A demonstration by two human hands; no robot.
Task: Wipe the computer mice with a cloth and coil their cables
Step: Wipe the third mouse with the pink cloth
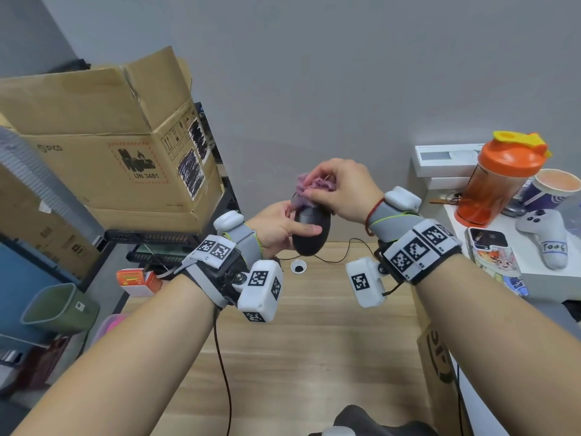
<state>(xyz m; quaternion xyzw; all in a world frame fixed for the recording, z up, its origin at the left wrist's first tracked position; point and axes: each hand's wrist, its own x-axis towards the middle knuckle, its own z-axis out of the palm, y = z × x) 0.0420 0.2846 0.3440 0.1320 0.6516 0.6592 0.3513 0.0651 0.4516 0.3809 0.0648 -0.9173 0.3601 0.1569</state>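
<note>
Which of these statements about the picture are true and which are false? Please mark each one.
1. The left hand holds the black mouse above the wooden table. True.
2. The right hand presses a blue sponge on the mouse. False: it pinches a pinkish-purple cloth.
3. The mouse lies flat on the table. False: it is lifted in the air.
4. An orange bottle stands to the right. True.
5. The cardboard box is on the right side. False: it is on the left.
</note>
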